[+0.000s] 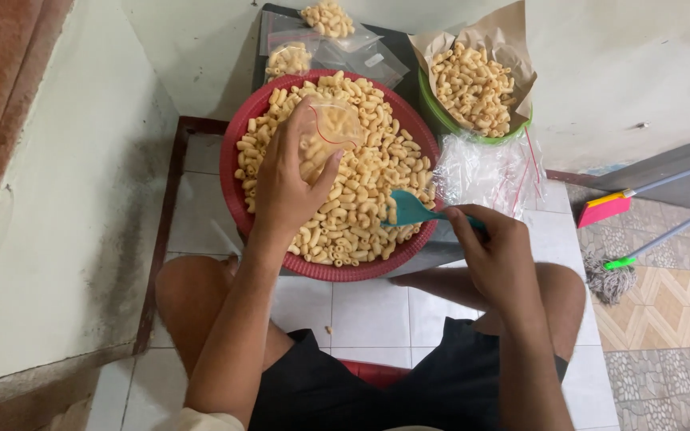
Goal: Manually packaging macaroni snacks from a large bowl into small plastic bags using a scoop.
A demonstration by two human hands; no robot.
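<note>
Head view, left hand [285, 187] gripping small bag [331, 132], right hand [498, 251] holding scoop [409, 210]

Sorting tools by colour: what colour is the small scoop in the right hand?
Teal plastic scoop, head view.

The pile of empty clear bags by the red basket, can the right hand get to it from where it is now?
Probably yes: the right hand holds a teal scoop just below the clear bags, with nothing between them.

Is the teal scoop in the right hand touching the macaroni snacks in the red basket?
Touching. The head view shows the teal scoop, held by the right hand, with its blade lying directly on the macaroni snacks inside the red basket, no gap visible.
</note>
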